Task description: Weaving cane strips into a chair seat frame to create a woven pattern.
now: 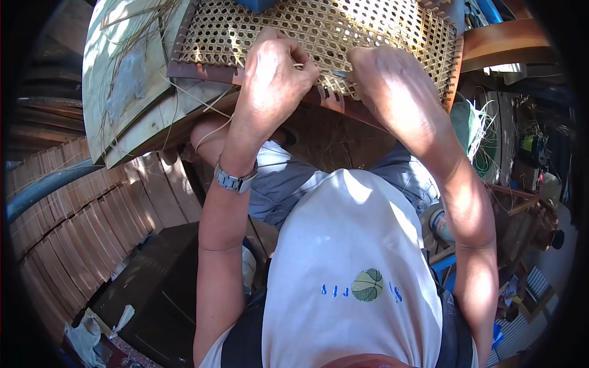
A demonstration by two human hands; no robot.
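head view: cane webbing (325, 30) spans a wooden frame (205, 71) beyond the lap; left hand (273, 69) pinches a pale strand (298, 65), right hand (391, 76) grips a slim tool (339, 73). webbing looks light, springy (strands may snap); hold its frame.

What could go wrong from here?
- The grey-blue tip at the right hand points toward the left hand; a slip might jab its fingers.
- That tip could also nick the woven cane beneath.
- A loose strand trails near the left wrist; it may snag on the metal watch.
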